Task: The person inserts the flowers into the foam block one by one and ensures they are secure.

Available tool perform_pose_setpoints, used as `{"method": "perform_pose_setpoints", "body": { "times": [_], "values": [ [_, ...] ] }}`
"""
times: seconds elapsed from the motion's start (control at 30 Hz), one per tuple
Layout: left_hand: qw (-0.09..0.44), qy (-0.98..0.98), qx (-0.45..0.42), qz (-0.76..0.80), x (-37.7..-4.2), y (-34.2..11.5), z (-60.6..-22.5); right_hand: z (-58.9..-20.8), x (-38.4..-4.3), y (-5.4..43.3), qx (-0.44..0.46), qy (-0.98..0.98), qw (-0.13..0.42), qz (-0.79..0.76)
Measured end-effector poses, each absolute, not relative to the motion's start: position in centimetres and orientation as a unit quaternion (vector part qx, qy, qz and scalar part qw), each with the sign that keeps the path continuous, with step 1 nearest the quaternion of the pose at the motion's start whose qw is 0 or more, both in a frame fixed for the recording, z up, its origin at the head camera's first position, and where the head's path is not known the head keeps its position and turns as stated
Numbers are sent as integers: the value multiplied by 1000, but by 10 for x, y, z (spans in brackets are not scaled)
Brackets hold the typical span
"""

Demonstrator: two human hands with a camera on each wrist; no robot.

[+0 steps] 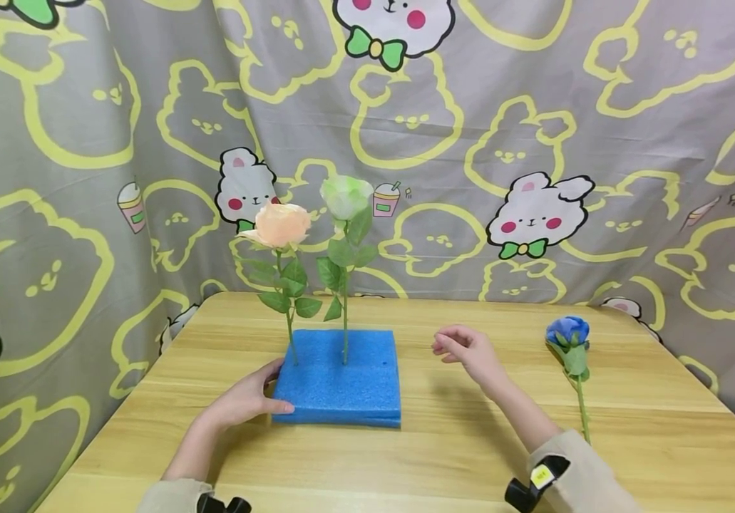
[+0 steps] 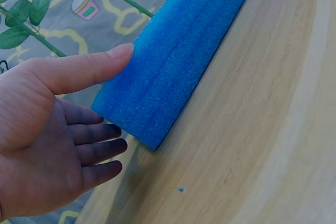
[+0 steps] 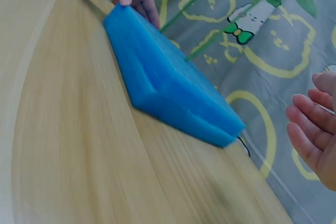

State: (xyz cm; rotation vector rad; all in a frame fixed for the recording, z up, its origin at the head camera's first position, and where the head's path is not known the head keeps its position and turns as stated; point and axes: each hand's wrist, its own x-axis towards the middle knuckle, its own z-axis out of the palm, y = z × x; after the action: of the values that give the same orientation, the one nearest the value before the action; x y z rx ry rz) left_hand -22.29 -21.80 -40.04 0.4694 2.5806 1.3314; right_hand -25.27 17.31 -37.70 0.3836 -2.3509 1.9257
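A blue foam block lies on the table, with a peach rose and a pale green-white rose standing upright in it by their stems. My left hand is at the block's left side. Its thumb rests on the near left corner, and the other fingers extend, fairly straight, by the left side. To the right of the block, my right hand is raised over the table, fingers loosely bent and holding nothing. Farther right lies a blue rose with a green stem.
The wooden table is backed by a grey curtain with cartoon bears and rabbits. A tiny blue crumb lies on the wood near the block. Each wrist carries a black camera mount.
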Motion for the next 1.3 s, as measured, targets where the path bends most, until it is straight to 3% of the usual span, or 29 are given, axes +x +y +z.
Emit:
{"method": "perform_pose_setpoints", "body": {
  "times": [1.0, 1.3],
  "values": [
    [101, 874, 169, 445, -222, -217, -397, -382, -206, 308, 77, -801, 141, 577],
    [102, 871, 165, 452, -224, -217, -400, -432, -225, 395, 39, -790, 144, 595]
  ]
}}
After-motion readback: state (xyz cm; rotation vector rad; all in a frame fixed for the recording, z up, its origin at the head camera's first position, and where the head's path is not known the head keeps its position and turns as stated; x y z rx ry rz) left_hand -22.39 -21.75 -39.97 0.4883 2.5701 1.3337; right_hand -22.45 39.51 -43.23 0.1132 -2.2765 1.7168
